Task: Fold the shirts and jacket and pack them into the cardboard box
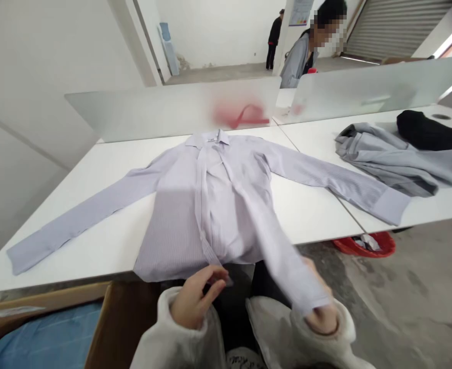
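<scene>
In the head view, the shirt (176, 220) lies open across the table (306, 210), hem over the near edge. Your left hand (195, 299) pinches one front edge, your right hand (323, 319) grips the other; tugging too hard could drag it off.

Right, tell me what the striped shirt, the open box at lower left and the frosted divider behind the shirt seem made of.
Striped shirt: woven fabric, perhaps cotton or a blend, matte, with soft creases.
Open box: probably cardboard, given its plain, dull brown walls.
Frosted divider: translucent glass or acrylic, I can't tell which; a red shape shows blurred through it.
</scene>
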Demonstrator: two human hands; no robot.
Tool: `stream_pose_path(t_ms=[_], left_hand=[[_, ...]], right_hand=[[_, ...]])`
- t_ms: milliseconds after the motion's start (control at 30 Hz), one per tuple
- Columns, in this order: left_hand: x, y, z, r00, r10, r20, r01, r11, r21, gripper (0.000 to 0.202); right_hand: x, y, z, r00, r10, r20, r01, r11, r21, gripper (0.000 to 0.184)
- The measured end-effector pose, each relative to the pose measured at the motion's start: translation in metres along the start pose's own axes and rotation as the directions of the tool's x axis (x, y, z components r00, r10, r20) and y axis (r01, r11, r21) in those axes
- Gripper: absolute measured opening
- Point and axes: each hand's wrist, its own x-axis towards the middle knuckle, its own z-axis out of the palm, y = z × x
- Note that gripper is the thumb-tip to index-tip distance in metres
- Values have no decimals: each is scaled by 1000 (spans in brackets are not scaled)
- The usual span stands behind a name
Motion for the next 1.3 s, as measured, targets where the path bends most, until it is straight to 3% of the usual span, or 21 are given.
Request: stream_pose_path(t_ms=[33,67,100,167,233,333,467,600,733,800,867,900,967,1067,1167,1233,1300], left_hand=[[7,-3,10,1000,-25,-5,24,992,-127,47],[13,-5,18,998,-56,-5,53,968,-247,58],[17,-9,24,996,-93,6,89,934,-345,68],[22,-15,32,987,-161,15,152,887,-436,77],[24,-20,36,979,-206,2,189,893,-408,71],[28,-25,42,974,-215,-71,183,931,-316,58],[34,-27,47,956,-237,-172,174,933,-316,39],[39,-26,51,950,-259,-174,189,921,-340,35],[37,-21,48,960,-164,-225,71,925,-373,30],[32,-22,40,934,-118,-338,-15,931,-364,28],[27,-27,27,864,-101,-493,-51,957,-286,25],[24,-31,20,832,-91,-547,-40,974,-223,24],[19,-37,8,808,-51,-587,18,998,-63,23],[15,-38,0,821,93,-563,44,974,224,19],[21,-31,2,783,327,-529,-70,892,447,17],[30,-28,3,786,450,-424,-163,813,559,20],[41,-29,2,818,515,-258,-236,708,666,25]], right_hand=[[5,-8,4,965,-202,170,211,977,-41,24],[11,-15,9,892,-356,280,394,914,-92,27],[16,-20,14,819,-448,359,520,844,-133,33],[23,-24,23,770,-478,423,597,773,-214,43],[22,-20,29,782,-457,423,587,768,-257,49],[15,-5,33,845,-385,370,508,794,-334,58],[6,18,27,870,-341,355,474,775,-417,64],[4,34,16,921,-292,257,388,735,-557,73],[10,41,6,971,-157,178,237,679,-695,78],[14,43,2,984,-84,157,174,635,-753,77],[16,45,-1,986,-66,152,160,600,-784,73],[17,46,-2,985,-77,153,169,595,-786,70],[17,48,-3,981,-118,153,193,609,-770,63],[17,50,-3,975,-169,144,220,643,-734,52],[22,51,-4,971,-200,134,235,667,-707,43],[28,51,-6,964,-226,143,261,681,-684,41],[34,50,-8,952,-269,145,297,697,-653,38]])
